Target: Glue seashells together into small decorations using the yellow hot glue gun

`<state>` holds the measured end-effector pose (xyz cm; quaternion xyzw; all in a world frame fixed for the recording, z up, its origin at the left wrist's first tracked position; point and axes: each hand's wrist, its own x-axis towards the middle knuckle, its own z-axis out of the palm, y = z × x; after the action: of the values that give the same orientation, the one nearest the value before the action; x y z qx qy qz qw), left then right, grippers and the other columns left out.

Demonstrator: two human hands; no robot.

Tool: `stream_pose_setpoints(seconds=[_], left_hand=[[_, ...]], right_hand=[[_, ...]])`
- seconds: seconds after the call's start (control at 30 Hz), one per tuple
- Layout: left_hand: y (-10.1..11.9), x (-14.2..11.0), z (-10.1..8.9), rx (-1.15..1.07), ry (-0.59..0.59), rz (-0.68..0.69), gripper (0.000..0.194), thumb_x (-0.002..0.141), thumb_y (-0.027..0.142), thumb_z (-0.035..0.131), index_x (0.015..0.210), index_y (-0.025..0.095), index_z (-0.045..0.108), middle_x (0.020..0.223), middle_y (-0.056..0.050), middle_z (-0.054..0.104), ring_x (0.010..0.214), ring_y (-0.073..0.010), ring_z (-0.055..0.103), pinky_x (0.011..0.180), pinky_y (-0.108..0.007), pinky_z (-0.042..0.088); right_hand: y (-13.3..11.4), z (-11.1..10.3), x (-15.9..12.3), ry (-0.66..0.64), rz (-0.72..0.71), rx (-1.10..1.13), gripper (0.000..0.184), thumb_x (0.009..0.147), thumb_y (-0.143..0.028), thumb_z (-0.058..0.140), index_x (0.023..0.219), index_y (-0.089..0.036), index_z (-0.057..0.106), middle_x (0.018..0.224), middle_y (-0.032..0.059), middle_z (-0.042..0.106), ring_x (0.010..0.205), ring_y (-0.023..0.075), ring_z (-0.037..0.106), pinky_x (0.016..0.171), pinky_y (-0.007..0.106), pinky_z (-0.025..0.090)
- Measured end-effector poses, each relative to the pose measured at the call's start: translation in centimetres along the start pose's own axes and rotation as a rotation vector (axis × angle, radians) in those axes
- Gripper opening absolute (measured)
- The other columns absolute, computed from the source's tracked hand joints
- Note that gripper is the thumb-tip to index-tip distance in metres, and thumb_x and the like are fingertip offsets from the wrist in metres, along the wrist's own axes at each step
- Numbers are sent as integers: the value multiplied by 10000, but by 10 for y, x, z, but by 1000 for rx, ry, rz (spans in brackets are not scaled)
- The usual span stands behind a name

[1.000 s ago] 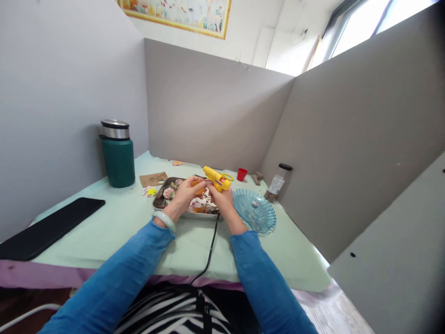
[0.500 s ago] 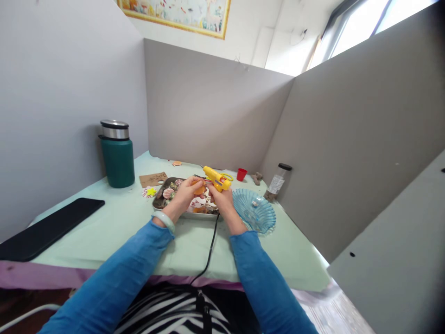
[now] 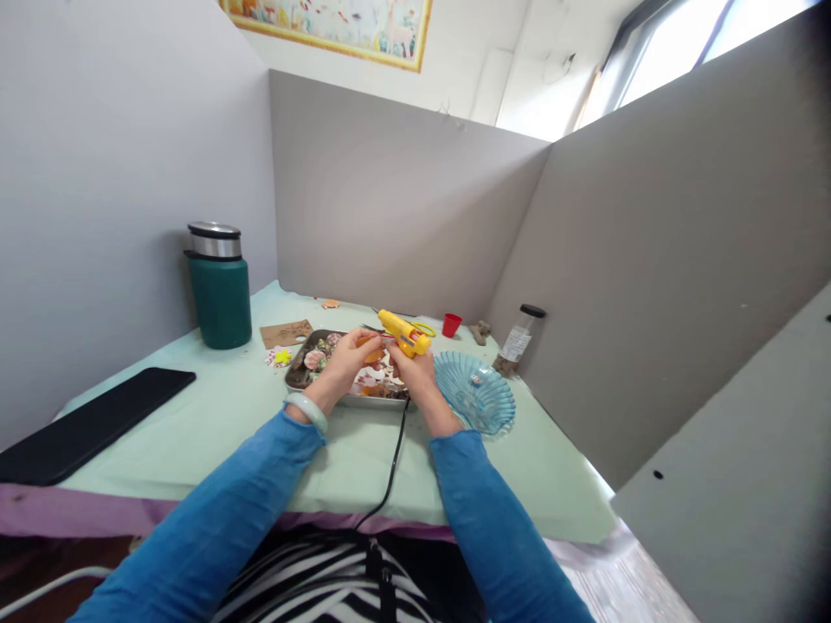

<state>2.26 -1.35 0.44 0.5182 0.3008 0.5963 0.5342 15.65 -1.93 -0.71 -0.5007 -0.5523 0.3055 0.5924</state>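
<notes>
My right hand (image 3: 413,374) is closed around a yellow hot glue gun (image 3: 403,332), whose nozzle points up and to the left. A black cord (image 3: 396,459) runs from below this hand toward the table's front edge. My left hand (image 3: 345,362) pinches a small flat orange piece (image 3: 371,350); its exact kind is too small to tell. Both hands are close together above a metal tray (image 3: 354,401) that holds pink shell-like pieces (image 3: 315,359) and other small bits. The hands partly cover the tray's contents.
Right of the tray lies a blue scalloped glass plate (image 3: 479,400). Behind it are a red cup (image 3: 451,325) and a black-lidded jar (image 3: 518,343). Leftward stand a green flask (image 3: 221,303), a brown card (image 3: 286,335) and a black mat (image 3: 97,424). Grey partitions (image 3: 402,199) enclose the table.
Almost nothing differs. Both hands keep their hold over the tray, and the glue gun has shifted only very slightly.
</notes>
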Motion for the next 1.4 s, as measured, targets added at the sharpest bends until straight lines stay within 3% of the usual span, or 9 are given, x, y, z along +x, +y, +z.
stream_pose_setpoints(seconds=[0.47,0.7,0.93,1.4], left_hand=[[-5,3,-3,38,0,13,389,615,420,830,791,153,609,724,-22,616,616,-131,578,529,-245,472],[-1,0,-1,-89,-76,-47,455,592,355,874,885,149,594,867,-48,627,689,-136,613,553,-254,522],[-3,0,-3,-30,-102,-75,405,677,381,813,926,136,609,881,-63,636,688,-143,624,503,-227,504],[-1,1,-3,-3,-88,-51,383,664,382,799,842,143,559,689,0,590,530,-102,549,434,-213,459]], right_hand=[[-2,-1,-1,-17,6,-23,232,726,-403,638,656,-183,621,537,-27,586,422,100,497,437,216,383],[-3,1,0,33,30,196,240,680,-401,680,662,-177,595,502,-47,542,398,84,455,415,208,389],[-3,2,1,20,40,265,222,659,-357,689,630,-174,568,468,-61,510,376,72,425,388,197,361],[3,2,3,-13,46,172,204,674,-363,670,660,-173,598,492,-50,543,379,81,446,386,197,354]])
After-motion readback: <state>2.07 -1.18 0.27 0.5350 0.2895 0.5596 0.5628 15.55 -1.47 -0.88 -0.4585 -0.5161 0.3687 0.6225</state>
